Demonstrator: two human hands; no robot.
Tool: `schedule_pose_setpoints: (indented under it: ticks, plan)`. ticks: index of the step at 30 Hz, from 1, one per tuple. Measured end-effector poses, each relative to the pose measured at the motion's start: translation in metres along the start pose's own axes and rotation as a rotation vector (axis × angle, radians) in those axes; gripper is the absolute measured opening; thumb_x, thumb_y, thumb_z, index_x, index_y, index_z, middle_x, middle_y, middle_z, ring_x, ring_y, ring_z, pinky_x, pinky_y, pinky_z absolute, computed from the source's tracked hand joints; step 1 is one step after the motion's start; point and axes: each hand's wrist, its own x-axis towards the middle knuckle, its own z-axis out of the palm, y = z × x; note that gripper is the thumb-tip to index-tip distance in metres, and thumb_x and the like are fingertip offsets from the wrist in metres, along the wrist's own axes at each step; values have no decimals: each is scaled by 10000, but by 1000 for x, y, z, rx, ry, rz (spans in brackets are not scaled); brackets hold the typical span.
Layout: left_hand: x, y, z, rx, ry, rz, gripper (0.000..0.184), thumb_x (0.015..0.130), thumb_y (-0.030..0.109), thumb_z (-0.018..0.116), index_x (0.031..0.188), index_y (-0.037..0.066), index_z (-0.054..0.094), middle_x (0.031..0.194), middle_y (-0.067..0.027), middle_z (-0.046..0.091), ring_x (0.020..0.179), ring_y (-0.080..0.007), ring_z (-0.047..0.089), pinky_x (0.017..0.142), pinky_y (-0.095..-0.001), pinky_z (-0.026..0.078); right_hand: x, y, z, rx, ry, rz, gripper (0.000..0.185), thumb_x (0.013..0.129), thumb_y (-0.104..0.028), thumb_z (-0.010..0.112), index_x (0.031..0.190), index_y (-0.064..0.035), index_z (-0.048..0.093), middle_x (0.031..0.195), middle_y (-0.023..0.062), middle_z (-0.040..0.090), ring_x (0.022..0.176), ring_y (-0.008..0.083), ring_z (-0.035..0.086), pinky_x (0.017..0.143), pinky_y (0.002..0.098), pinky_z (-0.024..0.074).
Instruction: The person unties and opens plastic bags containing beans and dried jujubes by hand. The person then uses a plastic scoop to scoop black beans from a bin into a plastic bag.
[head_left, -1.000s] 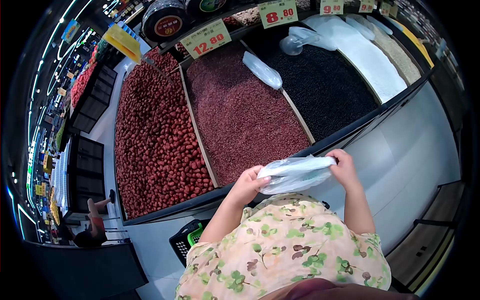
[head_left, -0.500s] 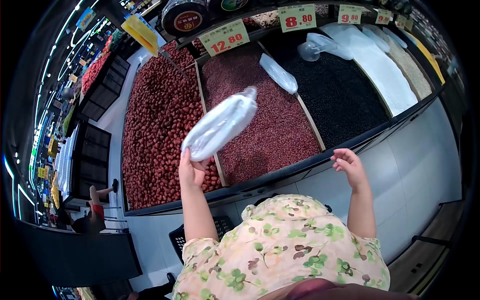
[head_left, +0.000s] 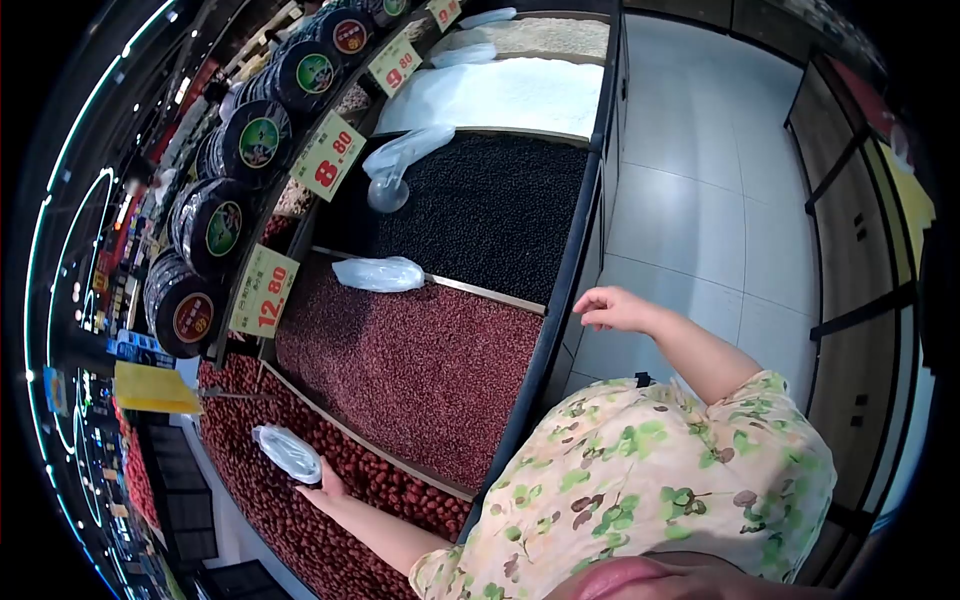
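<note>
My left hand reaches over the bin of dried red dates and grips one end of a long, shiny bundle wrapped in clear plastic. The plastic hides what is inside. My right hand is raised beside the bin's front edge, its fingers loosely bent and nothing in them. Between the two hands lies a bin of small red beans, with a similar plastic-wrapped bundle by its divider.
Beyond is a bin of black beans with a clear scoop partly in plastic. White grains follow. Price signs and round dark packages line the left side. A yellow sign juts over the dates. Tiled floor runs along the right.
The view has swung round, so the bins now run up the picture. The plastic-wrapped bundle stays in my left hand, still over the dates. My right hand remains raised and holds nothing.
</note>
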Motion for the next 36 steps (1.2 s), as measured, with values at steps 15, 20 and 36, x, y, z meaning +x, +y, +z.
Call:
schedule_pose_setpoints:
  ticks: [15,20,36]
  plan:
    - [-43,-33,-9,205,5,136,536,991,280,335,1445,135,91,1411,-207,347,1243,-347,429,1001,-418,382,30,12,27,-138,-48,100,255,864,-172,606,1102,-81,588,918,17,634,742,97,589,652,257,479]
    - [-57,-44,-1,288,-13,162,391,969,246,380,1328,90,391,1316,-152,443,1092,-267,498,914,-365,408,48,10,38,-223,-127,25,241,857,-178,608,1062,-55,587,820,24,626,694,102,585,651,262,491]
    - [-138,-191,66,620,-82,326,359,950,188,418,1281,47,425,1142,-101,557,932,-197,567,735,-299,471,104,13,-125,-262,-245,-11,278,867,-177,608,1124,-70,592,879,24,627,772,107,587,696,276,476]
